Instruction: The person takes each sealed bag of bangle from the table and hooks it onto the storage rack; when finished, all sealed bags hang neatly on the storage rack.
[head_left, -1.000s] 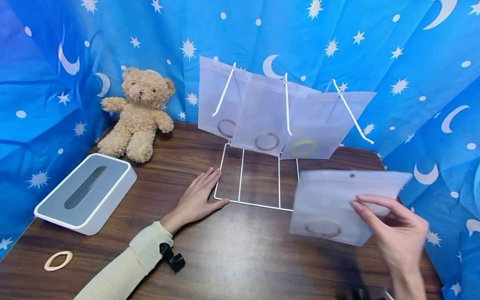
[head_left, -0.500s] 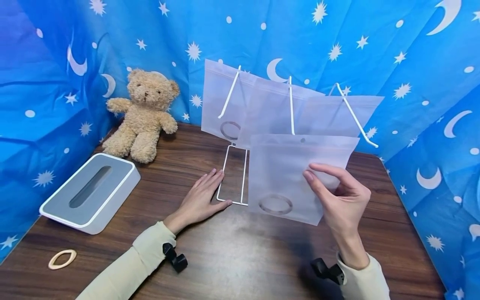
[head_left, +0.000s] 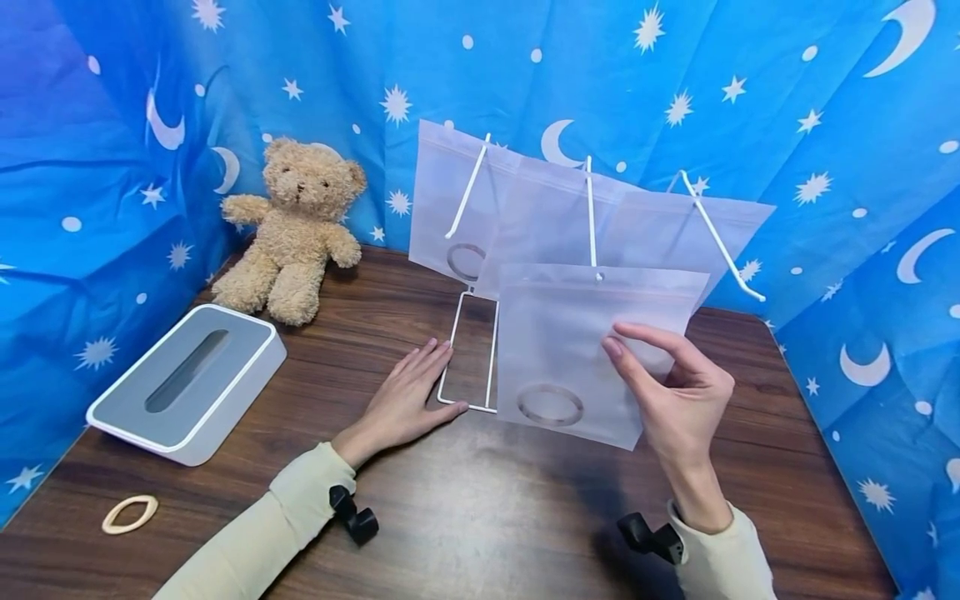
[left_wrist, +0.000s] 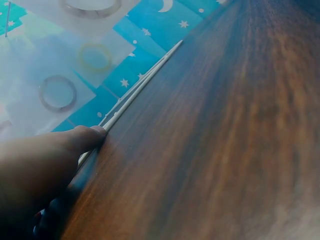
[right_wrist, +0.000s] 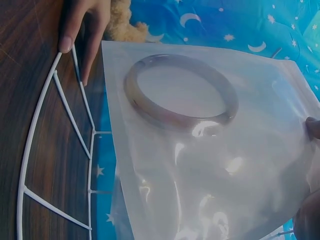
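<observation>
My right hand [head_left: 678, 392] pinches the right side of a frosted flat bag [head_left: 555, 350] between thumb and forefinger. A translucent greyish-brown bangle [right_wrist: 170, 118] lies inside that bag. The hole in the bag's top edge is at the tip of the middle hook [head_left: 590, 208] of a white wire rack [head_left: 491, 354]; whether the tip passes through it I cannot tell. My left hand [head_left: 405, 396] rests on the table with spread fingers, touching the front left corner of the rack's base. In the left wrist view, the thumb [left_wrist: 85, 137] presses against the base wire.
Similar bags [head_left: 465, 200] hang on the rack's hooks at the back. A teddy bear [head_left: 296, 229] sits left of the rack. Nearer stand a grey-topped tissue box [head_left: 225, 383] and a pale wooden ring [head_left: 112, 522] on the brown table [head_left: 465, 517]. A blue curtain [head_left: 495, 92] encloses the back.
My right hand has carried the bag left and upward from the right side to the middle hook's tip. In the last half second it barely shifts. My left hand stays at the base.
</observation>
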